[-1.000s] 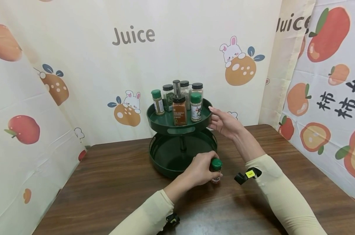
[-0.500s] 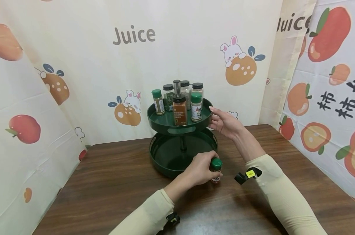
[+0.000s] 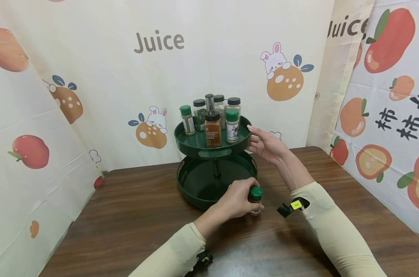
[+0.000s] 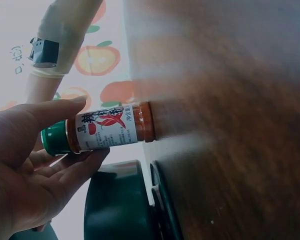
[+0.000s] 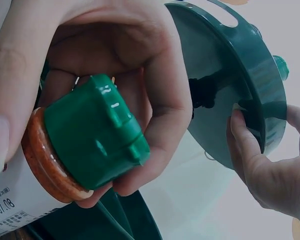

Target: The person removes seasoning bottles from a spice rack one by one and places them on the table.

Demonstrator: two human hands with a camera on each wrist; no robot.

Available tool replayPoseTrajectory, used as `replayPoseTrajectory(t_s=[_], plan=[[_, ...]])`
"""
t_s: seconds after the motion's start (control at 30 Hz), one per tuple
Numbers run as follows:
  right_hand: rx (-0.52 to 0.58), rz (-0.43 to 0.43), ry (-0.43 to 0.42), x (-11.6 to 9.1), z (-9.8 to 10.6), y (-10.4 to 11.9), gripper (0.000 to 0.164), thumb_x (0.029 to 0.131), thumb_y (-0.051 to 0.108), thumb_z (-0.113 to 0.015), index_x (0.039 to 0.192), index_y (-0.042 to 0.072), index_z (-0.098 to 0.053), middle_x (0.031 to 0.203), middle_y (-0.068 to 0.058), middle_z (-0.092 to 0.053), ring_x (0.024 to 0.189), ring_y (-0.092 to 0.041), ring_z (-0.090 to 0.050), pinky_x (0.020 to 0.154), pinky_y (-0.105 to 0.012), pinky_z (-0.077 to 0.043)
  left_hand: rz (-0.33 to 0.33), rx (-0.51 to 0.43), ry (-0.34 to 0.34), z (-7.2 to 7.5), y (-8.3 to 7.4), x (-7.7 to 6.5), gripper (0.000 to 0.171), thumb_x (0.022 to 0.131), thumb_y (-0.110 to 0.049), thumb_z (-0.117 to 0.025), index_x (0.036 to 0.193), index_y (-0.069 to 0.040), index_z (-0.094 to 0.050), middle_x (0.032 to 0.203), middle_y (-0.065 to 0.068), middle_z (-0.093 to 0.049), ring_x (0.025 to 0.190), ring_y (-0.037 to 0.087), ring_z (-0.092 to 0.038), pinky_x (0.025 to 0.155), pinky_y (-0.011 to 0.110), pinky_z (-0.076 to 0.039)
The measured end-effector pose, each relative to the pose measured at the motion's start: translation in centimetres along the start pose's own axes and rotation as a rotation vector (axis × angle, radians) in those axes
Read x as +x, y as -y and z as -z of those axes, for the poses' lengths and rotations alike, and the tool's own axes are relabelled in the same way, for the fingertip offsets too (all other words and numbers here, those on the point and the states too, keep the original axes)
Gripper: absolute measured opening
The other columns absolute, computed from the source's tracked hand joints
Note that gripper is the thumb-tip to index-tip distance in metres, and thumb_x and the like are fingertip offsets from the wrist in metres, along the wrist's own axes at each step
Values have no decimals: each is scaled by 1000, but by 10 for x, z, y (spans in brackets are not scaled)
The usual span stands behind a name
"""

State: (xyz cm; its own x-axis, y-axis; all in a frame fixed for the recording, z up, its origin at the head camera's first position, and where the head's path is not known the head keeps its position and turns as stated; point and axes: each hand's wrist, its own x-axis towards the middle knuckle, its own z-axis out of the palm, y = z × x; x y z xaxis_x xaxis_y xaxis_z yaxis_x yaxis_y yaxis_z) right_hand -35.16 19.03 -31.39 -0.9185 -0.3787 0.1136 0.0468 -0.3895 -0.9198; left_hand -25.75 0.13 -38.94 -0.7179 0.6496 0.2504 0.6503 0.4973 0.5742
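Note:
My left hand [image 3: 236, 198] grips a small spice bottle [image 4: 110, 126] of red-orange powder with a green cap and a white chilli-printed label. Thumb and fingers lie on opposite sides of it. Its base is right at the wooden tabletop, beside the lower tray [image 3: 195, 198] of a dark green two-tier rack. Higher up, my right hand [image 3: 267, 147] holds the right rim of the rack's upper tray [image 3: 185, 145]; in the right wrist view its fingers [image 5: 245, 137] reach under the tray. The left hand and the bottle's green cap [image 5: 92, 135] fill the front of that view.
On the upper tray stand a red sweet pepper bottle [image 3: 213, 132], a green-capped bottle [image 3: 232, 127], another green-capped bottle [image 3: 187, 121] and several black-capped jars. A metal post [image 3: 209, 103] rises among them. A fruit-printed curtain [image 3: 230, 46] hangs behind the table [image 3: 133, 215].

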Motion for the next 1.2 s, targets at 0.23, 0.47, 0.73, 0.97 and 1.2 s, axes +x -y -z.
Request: replayPoseTrajectory(t_s=[0.23, 0.47, 0.73, 0.97, 1.2], plan=[[-2, -1, -2, 0, 0, 0, 65, 112, 28, -56, 164, 1, -27, 139, -16, -61, 102, -16, -73, 92, -31, -59, 22, -17, 12, 10, -5, -1, 47, 87, -26, -91, 123, -13, -64, 108, -5, -67, 94, 3, -62, 82, 17, -53], [-3, -8, -1, 0, 0, 0, 66, 112, 29, -56, 163, -1, -28, 138, -17, -61, 107, -18, -72, 93, -32, -59, 29, -37, 0, 32, -13, -4, 51, 89, -27, -89, 130, -10, -65, 121, 4, -72, 106, 12, -67, 90, 23, -55], [4, 2, 14, 0, 0, 0, 62, 113, 27, -52, 162, -3, -27, 142, -21, -58, 107, -18, -72, 92, -32, -59, -14, -25, -48, 52, -28, -12, 48, 92, -26, -86, 132, -11, -65, 122, 1, -72, 112, 11, -68, 95, 23, -54], [18, -4, 7, -1, 1, 0, 62, 114, 27, -52, 162, -2, -27, 148, -24, -53, 107, -17, -72, 93, -32, -59, -34, -68, -63, 63, -36, -18, 47, 92, -25, -86, 132, -12, -65, 122, -2, -71, 114, 10, -68, 96, 22, -54], [5, 4, 15, -1, 0, 0, 62, 114, 27, -52, 162, -2, -27, 150, -23, -52, 114, -19, -71, 93, -32, -59, -111, -258, -88, 77, -39, -23, 35, 98, -21, -79, 130, -11, -67, 121, -2, -71, 113, 14, -70, 94, 24, -56]])
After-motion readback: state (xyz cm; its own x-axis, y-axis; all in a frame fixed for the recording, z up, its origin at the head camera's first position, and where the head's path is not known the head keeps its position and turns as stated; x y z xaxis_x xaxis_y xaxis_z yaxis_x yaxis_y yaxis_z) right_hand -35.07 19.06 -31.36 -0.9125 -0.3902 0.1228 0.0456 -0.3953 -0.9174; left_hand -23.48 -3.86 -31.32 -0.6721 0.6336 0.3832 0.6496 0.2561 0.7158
